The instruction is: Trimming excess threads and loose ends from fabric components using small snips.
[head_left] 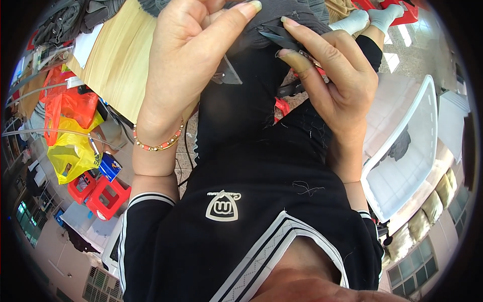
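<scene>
My right hand (334, 75) grips small dark thread snips (279, 38) between thumb and fingers. The blades point left and are slightly apart, against a dark grey ribbed knit garment (269, 17) at the top of the view. My left hand (188, 55) is closed at the garment's left edge, its thumb stretched along the cloth; the other fingers are partly cut off by the upper edge. Loose threads (314, 128) cling to my black trousers and shirt.
A pale wooden tabletop (118, 60) stands at left, with grey garments (60, 22) beyond it. Below are red and yellow plastic bags (73, 148) and red stools (108, 196). At right is a white-rimmed bin (405, 176) with dark cloth inside. Another person's socked feet (352, 21) show far right.
</scene>
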### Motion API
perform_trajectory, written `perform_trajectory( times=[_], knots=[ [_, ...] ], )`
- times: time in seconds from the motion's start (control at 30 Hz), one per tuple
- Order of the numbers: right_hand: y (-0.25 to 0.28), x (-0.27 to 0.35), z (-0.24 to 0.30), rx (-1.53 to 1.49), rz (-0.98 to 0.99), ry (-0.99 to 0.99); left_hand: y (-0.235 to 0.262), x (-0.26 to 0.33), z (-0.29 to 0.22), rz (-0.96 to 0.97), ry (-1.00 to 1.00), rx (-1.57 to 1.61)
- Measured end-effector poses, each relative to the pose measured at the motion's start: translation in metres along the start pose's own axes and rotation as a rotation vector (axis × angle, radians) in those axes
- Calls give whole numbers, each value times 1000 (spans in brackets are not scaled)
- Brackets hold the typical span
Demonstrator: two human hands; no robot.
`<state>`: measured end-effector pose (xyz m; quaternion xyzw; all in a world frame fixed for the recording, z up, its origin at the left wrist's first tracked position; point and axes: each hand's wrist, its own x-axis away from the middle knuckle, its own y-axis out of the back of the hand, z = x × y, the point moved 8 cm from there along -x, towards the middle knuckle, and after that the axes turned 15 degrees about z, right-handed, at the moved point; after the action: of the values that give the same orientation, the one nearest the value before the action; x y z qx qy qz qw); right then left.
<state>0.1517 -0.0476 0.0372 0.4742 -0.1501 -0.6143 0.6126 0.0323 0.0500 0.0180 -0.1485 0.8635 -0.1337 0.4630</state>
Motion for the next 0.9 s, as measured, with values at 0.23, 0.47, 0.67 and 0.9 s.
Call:
perform_trajectory(
  times=[0.23, 0.47, 0.67, 0.9],
  knots=[
    [4, 0, 4, 118, -11, 11, -10, 10, -9, -551, 823, -483],
    [5, 2, 4, 113, -39, 7, -11, 11, -10, -545, 819, -478],
    [6, 1, 5, 146, -38, 62, -7, 16, -11, -490, 744, -322],
    [-3, -2, -10, -75, -20, 18, -7, 23, -32, 61, -112, -358]
  ],
)
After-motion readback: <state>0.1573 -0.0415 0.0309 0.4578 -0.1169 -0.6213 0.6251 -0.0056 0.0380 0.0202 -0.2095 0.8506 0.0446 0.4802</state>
